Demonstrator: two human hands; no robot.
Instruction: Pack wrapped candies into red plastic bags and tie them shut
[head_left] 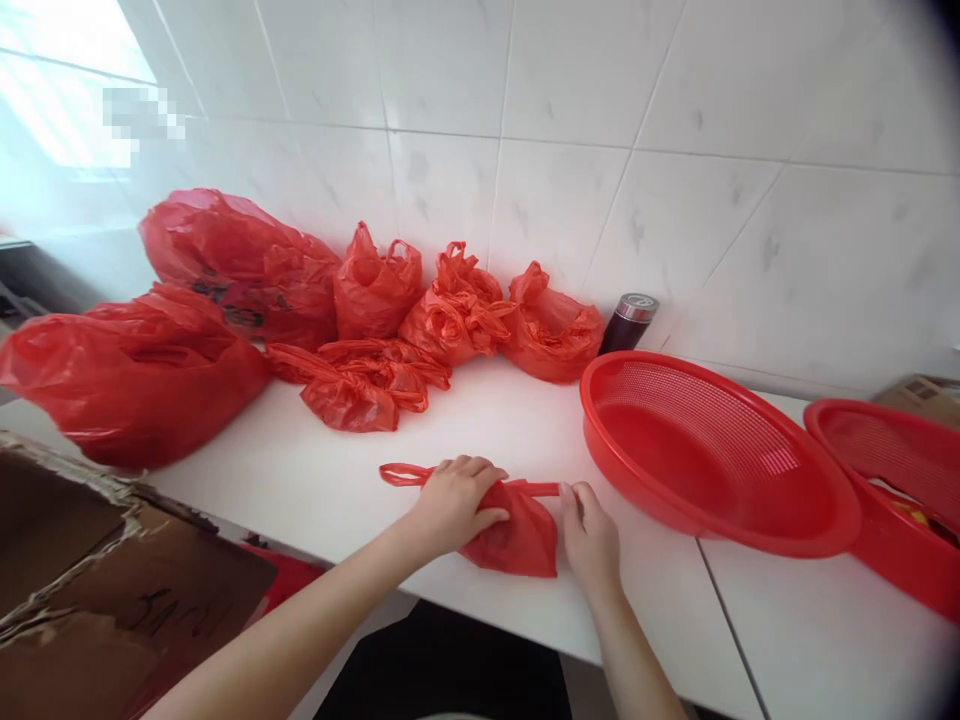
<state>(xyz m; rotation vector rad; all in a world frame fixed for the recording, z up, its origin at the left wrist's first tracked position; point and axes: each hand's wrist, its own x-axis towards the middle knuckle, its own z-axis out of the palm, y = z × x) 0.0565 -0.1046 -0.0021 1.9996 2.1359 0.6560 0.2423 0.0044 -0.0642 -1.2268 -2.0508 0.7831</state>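
Note:
A small red plastic bag (517, 535) lies on the white table (517, 420) near its front edge. My left hand (461, 500) is closed over the bag's upper part, thumb and fingers on the plastic. One loop handle sticks out to the left past that hand. With thumb and fingers pinched, my right hand (589, 530) grips the other handle, drawn out straight to the right. What the bag contains is hidden.
Several filled red bags (551, 325) line the tiled wall, with a flat knotted bag (367, 385) before them. A dark flask (628, 322) stands behind a red plastic basket (705, 450). Another red basket (885, 425) is far right; a torn cardboard box (180, 570) is front left.

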